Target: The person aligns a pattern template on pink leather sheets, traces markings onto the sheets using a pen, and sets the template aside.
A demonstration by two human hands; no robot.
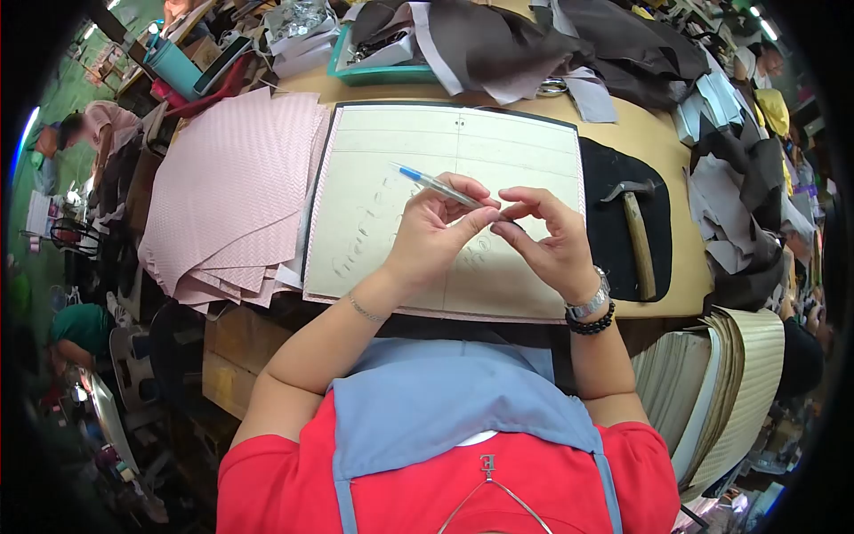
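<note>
A clear pen with a blue end (436, 184) is held slantwise in my left hand (436, 227), its blue end pointing up and left. My right hand (553, 240) is pinched at the pen's other end, close to my left fingertips; a small dark bit shows between the fingers, too small to name. Both hands are above a large pale board (374, 147) with pencil lines and handwriting on it. A hammer with a wooden handle (638, 236) lies right of the board on a black pad (614, 165).
Pink textured sheets (231, 182) are stacked left of the board. Behind it are a teal tray (356, 76) and dark material pieces (498, 44). More scraps hang over the table's right edge, above upright cream sheets (747, 383). People (107, 125) sit at the far left.
</note>
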